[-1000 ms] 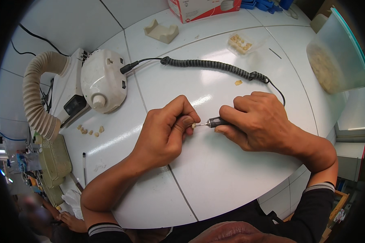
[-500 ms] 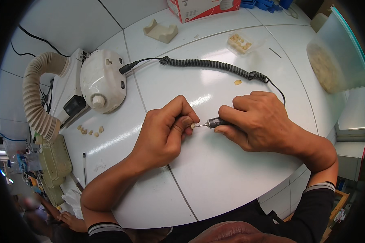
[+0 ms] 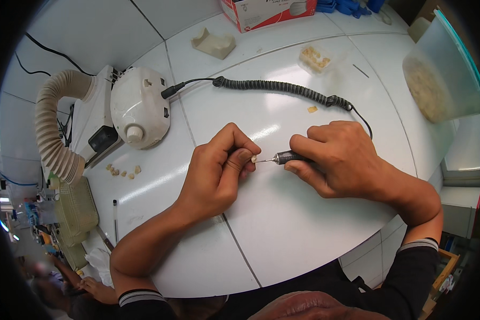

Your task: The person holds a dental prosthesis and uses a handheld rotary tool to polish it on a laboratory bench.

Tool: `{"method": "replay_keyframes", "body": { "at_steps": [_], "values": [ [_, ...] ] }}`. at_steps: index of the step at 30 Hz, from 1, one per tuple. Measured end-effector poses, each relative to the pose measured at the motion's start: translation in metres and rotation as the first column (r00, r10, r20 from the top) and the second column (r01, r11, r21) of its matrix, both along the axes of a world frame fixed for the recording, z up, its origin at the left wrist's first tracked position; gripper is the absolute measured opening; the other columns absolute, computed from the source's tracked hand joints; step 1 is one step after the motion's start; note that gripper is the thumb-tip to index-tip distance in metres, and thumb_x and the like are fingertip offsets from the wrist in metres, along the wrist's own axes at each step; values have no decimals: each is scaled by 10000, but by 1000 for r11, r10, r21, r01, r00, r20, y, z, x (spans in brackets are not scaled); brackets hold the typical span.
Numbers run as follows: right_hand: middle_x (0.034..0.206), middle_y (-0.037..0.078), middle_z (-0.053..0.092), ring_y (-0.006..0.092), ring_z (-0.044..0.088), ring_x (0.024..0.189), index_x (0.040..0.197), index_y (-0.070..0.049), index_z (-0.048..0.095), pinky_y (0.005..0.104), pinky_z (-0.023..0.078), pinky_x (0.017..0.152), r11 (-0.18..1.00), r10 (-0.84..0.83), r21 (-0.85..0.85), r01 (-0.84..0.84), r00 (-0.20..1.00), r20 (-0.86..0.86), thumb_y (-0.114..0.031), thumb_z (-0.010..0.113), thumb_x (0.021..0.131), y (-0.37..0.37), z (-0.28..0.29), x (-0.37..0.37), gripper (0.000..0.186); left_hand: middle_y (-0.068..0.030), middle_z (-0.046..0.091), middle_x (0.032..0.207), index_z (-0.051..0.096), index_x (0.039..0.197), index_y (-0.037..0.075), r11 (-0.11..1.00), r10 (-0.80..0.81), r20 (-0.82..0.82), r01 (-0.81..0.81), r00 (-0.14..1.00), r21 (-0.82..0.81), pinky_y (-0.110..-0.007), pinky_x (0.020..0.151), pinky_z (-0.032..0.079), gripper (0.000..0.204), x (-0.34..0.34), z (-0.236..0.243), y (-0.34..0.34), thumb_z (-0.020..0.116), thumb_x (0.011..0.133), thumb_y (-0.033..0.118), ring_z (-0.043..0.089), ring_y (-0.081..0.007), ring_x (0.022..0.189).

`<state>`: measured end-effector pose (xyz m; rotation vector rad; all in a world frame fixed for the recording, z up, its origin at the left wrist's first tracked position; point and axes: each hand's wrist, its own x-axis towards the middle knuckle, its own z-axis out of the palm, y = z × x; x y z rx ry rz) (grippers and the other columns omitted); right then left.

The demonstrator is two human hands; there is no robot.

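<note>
Between thumb and fingertips, my left hand [image 3: 210, 173] pinches a small cream-coloured piece [image 3: 254, 159], mostly covered by the fingers. My right hand [image 3: 344, 160] grips a black-and-silver rotary handpiece [image 3: 289, 157], pointed left. Its thin metal bit [image 3: 266, 160] meets or nearly meets the piece; contact is too small to make out. From behind the right hand, a coiled black cord [image 3: 272, 85] runs to a white control unit [image 3: 138, 109] with a round knob. A flat yellowish chip [image 3: 312, 109] lies above the right hand.
Several pale bits [image 3: 124, 172] and a pen [image 3: 115, 218] lie left. A ribbed hose [image 3: 47, 128] curves beside the unit. At the back are a cream block [image 3: 213, 45], a red-and-white box [image 3: 274, 16] and a small tub of pieces [image 3: 314, 60]. A large plastic container [image 3: 445, 69] stands right. A co-worker's hand [image 3: 98, 290] shows lower left.
The view has shifted slightly, so the unit and left-side things sit a little further right. Both hands keep their holds, with the bit still at the small piece.
</note>
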<state>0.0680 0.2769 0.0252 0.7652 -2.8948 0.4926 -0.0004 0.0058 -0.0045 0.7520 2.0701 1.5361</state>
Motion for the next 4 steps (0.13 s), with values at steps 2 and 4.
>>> {"method": "replay_keyframes", "body": {
  "at_steps": [2, 4],
  "values": [
    [652, 66, 600, 293, 619, 551, 944, -109, 702, 438, 465, 531, 998, -30, -62, 29, 999, -17, -343, 775, 1035, 1, -1, 0, 262, -58, 701, 1001, 619, 1172, 35, 996, 43, 31, -45, 999, 72, -264, 762, 525, 73, -1, -1, -2, 568, 1187, 85, 611, -82, 859],
    [664, 70, 606, 294, 605, 558, 927, -110, 692, 439, 442, 537, 990, -89, -112, 88, 996, -11, -316, 832, 982, 1, -5, 1, 255, -75, 747, 1063, 626, 1250, 45, 984, 87, 240, -121, 967, 133, -276, 809, 553, 100, -5, 3, -4, 604, 1176, 108, 693, -136, 942]
  ]
}}
